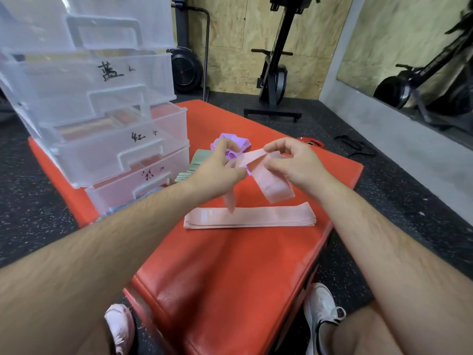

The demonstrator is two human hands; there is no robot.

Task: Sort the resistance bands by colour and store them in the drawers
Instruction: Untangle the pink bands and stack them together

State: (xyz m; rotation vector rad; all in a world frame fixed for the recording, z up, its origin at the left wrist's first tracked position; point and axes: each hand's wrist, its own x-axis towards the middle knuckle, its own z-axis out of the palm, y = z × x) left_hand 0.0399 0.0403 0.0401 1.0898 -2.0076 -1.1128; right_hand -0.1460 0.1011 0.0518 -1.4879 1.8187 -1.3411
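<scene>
Head view, mid-frame: left hand (220, 170) and right hand (289, 165) each have a pinch grip closed on one pink band (271, 183), held above the red bench (230, 265). Flat pink stack (250, 217) lies just below. Purple bands (231, 144) and green bands (198, 160) sit behind the hands, partly hidden. Clear drawers (102, 98) upper left.

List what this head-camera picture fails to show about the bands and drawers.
Purple bands, head view: partly behind the left hand and pink band; number unclear.
Green bands, head view: partly behind that hand.
Drawer contents, head view: blurred by frosted drawers.
Top drawer, head view: cut by upper edge; label unreadable.
</scene>
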